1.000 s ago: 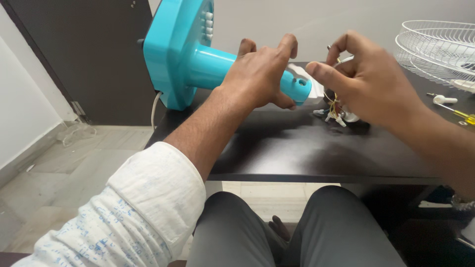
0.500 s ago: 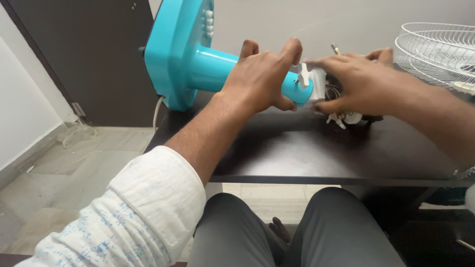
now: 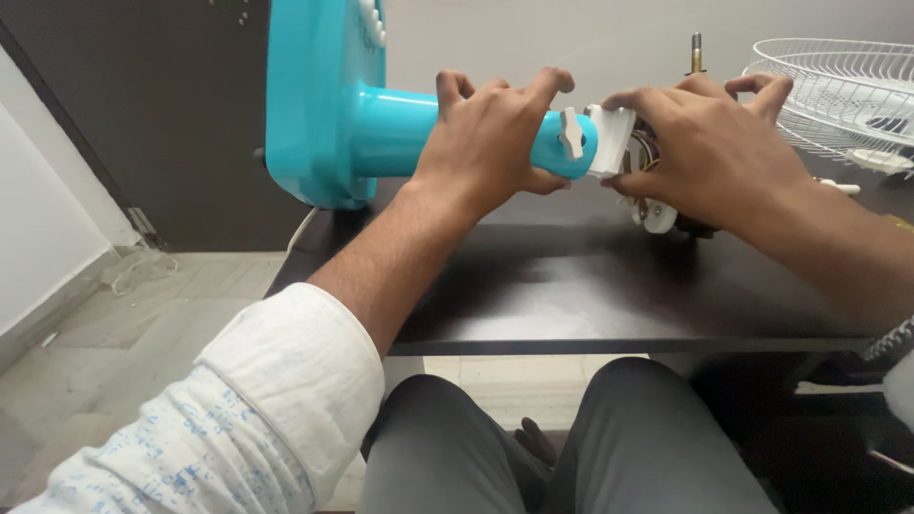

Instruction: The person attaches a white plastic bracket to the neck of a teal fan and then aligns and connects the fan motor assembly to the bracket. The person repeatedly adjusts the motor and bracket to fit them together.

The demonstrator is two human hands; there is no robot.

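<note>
A turquoise fan stand (image 3: 381, 128) lies on its side on the dark table (image 3: 571, 295), its square base (image 3: 319, 105) at the left. My left hand (image 3: 490, 133) grips the stand's neck near its open end, beside a white wing screw (image 3: 570, 133). My right hand (image 3: 709, 152) holds the white fan motor unit (image 3: 614, 138) pressed against the neck's end. Coloured wires and a metal shaft (image 3: 696, 52) show around the fingers.
A white wire fan guard (image 3: 838, 90) rests at the table's right back. A white-handled tool (image 3: 838, 186) lies beside it. A white cord (image 3: 303, 228) hangs from the base. Dark door and tiled floor at left; my knees sit below the table edge.
My right hand brought the motor unit up to the neck's end and now grips it there. The stand has lifted and tilted slightly; the white wing screw now sits in the neck.
</note>
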